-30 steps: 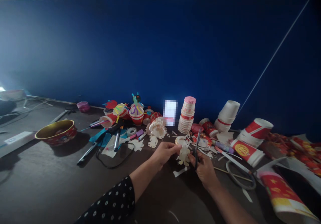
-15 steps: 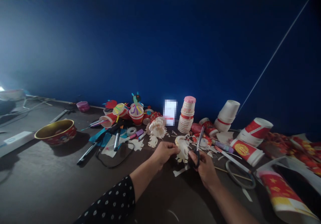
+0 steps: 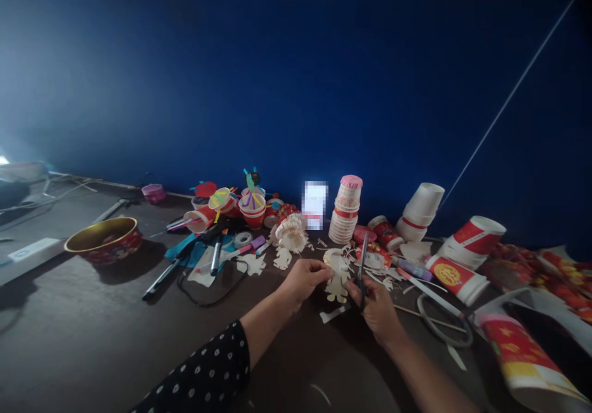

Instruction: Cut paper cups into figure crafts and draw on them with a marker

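Observation:
Between my hands is a cream paper cutout [image 3: 337, 280], its lower edge cut into rounded shapes and its top curled. My left hand [image 3: 306, 278] pinches its left side between thumb and fingers. In my right hand [image 3: 377, 308] are dark-handled scissors [image 3: 363, 265], blades pointing up and away from me; the fingers also sit close against the cutout's right edge, and I cannot tell if they grip it. A similar frilled paper piece [image 3: 291, 235] stands behind my left hand. Below the cutout lies a white paper scrap [image 3: 335, 313].
A stack of paper cups [image 3: 345, 216] stands behind the cutout, beside a bright blurred screen [image 3: 314, 204]. More cups [image 3: 457, 277] lie at right. A red-gold bowl [image 3: 104, 249], markers [image 3: 216, 256] and a tape roll [image 3: 242, 240] are leftward. Paper scraps surround my right hand.
The cutout has turned slightly, so more of its flat face and lower shapes show. The scissors stay in my right hand, their blades a little more upright. My left hand has barely moved.

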A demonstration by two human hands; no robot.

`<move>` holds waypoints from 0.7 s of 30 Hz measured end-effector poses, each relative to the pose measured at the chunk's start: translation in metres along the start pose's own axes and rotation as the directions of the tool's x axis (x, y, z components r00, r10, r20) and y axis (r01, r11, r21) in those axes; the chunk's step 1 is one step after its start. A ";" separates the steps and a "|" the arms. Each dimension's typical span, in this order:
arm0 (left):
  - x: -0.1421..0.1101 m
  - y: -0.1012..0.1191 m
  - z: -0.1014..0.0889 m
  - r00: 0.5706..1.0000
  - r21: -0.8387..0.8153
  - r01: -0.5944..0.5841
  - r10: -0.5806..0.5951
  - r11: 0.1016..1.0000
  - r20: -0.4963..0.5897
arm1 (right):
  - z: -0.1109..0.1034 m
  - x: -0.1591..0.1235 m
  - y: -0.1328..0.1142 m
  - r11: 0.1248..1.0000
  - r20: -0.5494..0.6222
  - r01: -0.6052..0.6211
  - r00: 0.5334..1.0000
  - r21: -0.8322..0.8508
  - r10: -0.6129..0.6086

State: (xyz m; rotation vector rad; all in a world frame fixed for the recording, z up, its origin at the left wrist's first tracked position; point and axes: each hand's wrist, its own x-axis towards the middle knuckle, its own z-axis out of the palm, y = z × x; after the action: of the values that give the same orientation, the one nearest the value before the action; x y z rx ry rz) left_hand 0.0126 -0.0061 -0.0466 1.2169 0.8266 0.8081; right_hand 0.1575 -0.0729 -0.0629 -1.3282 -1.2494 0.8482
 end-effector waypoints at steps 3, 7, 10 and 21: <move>0.001 -0.002 0.000 1.000 -0.006 -0.009 0.009 1.000 -0.020 | 0.000 0.000 0.002 1.000 -0.009 -0.007 1.000 -0.008 0.007; 0.002 -0.004 -0.001 1.000 -0.016 -0.004 0.004 1.000 -0.016 | 0.000 0.001 0.006 0.999 -0.004 -0.010 1.000 0.031 0.010; 0.002 -0.003 -0.001 1.000 -0.002 -0.007 0.007 1.000 -0.019 | 0.000 0.000 0.007 0.998 -0.004 -0.011 1.000 0.054 0.011; 0.001 -0.003 0.001 0.995 -0.082 0.014 -0.022 0.997 -0.098 | -0.002 0.001 0.009 0.996 -0.029 -0.032 0.999 0.080 0.035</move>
State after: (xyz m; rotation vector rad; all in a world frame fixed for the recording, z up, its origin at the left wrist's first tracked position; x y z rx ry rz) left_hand 0.0139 -0.0059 -0.0492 1.1030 0.8753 0.8847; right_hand 0.1614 -0.0715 -0.0709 -1.2966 -1.1606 0.8896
